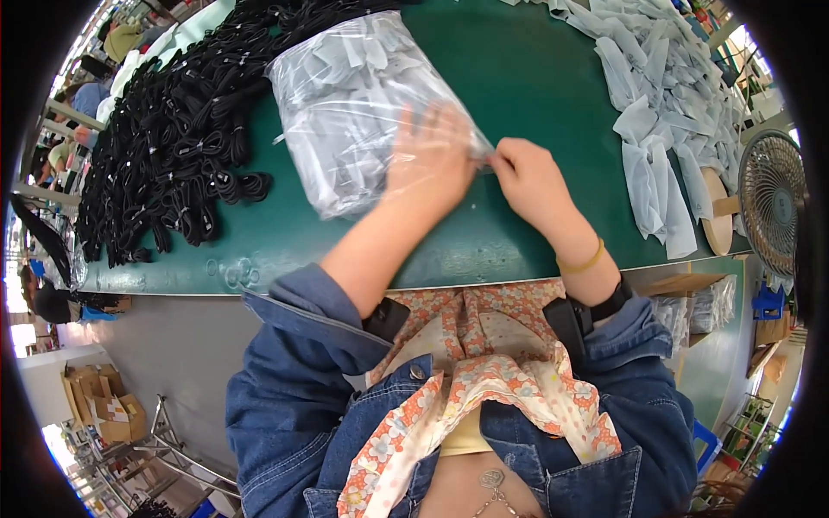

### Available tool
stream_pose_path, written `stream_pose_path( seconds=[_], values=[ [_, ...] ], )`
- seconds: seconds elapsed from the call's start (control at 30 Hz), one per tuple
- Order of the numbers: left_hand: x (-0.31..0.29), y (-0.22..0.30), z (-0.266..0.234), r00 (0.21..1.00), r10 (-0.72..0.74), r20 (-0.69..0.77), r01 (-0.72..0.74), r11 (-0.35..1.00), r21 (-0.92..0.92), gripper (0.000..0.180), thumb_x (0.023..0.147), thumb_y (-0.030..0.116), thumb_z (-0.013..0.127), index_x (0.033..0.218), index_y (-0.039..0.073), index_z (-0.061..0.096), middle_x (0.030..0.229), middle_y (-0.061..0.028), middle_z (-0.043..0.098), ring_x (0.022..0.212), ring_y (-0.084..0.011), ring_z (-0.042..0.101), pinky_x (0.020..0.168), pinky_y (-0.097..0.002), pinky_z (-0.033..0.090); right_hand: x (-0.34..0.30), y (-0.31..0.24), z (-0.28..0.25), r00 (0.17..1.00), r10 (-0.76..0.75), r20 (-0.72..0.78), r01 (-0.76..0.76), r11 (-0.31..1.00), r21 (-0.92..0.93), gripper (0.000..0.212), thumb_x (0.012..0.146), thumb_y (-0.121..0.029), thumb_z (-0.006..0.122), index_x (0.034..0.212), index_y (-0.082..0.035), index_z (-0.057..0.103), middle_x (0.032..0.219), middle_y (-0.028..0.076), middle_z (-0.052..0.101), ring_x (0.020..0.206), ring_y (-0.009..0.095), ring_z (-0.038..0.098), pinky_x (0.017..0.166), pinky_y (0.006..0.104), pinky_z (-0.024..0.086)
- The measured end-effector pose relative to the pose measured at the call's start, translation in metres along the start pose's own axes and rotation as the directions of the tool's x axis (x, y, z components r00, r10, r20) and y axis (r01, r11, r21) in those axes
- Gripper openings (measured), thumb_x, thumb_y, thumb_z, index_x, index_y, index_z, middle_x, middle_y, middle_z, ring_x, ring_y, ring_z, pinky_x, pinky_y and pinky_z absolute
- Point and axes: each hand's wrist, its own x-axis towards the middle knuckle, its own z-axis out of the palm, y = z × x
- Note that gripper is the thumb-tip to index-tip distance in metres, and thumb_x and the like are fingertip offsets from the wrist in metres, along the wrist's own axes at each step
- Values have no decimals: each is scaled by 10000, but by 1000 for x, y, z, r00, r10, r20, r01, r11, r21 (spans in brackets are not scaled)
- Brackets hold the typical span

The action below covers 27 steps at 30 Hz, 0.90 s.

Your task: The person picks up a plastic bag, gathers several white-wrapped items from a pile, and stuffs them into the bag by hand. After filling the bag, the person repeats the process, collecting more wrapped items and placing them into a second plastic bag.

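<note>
A large clear plastic bag [332, 129] lies on the green table, packed with several pale, frosted pouches whose contents I cannot make out. My left hand [432, 160] is laid flat across the bag's right side with its fingers stretched out, and their tips are slightly blurred. Just to the right, my right hand [528, 180] is closed, thumb and fingers pinching the edge of the bag's plastic at its right corner. The two hands are close together there.
Bundled black cables [186, 129] are heaped on the left of the green table [527, 86]. Loose pale pouches [648, 129] are piled at the right. A small fan [773, 190] stands at the right edge. Cardboard boxes [112, 410] sit at the lower left.
</note>
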Motion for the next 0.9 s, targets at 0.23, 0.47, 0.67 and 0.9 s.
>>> stream_pose_path(
  seconds=[0.23,0.47,0.67,0.9],
  values=[
    [9,-24,-4,1000,21,-14,-21,999,43,584,813,372,642,1314,109,497,1386,-114,452,1316,-300,396,1093,-576,215,-28,-7,-21,989,-145,30,136,972,192,122,849,-148,621,859,-28,637,827,149,605,788,330,590,705,390,475],
    [-61,15,-47,978,174,112,-135,948,-289,535,789,277,680,1262,77,533,1403,-165,409,1263,-358,428,1064,-553,295,-85,115,-137,735,173,-656,-622,557,-550,440,826,-275,665,1191,-43,587,1060,190,603,990,343,572,833,427,460],
    [-55,51,-43,959,280,48,-201,787,-584,439,767,190,694,1162,49,564,1305,-159,481,1149,-342,504,997,-467,407,-90,121,-117,863,363,-350,-434,889,-148,495,844,-288,649,1261,-42,546,1124,180,576,1001,318,572,829,401,462],
    [-33,69,-48,965,260,-15,-232,834,-500,422,717,76,671,1129,48,584,1238,-138,528,1020,-346,555,880,-424,461,-87,58,-89,955,180,-237,-142,976,168,408,825,-144,649,1208,-30,569,1040,152,592,917,284,581,830,352,457]
  ],
)
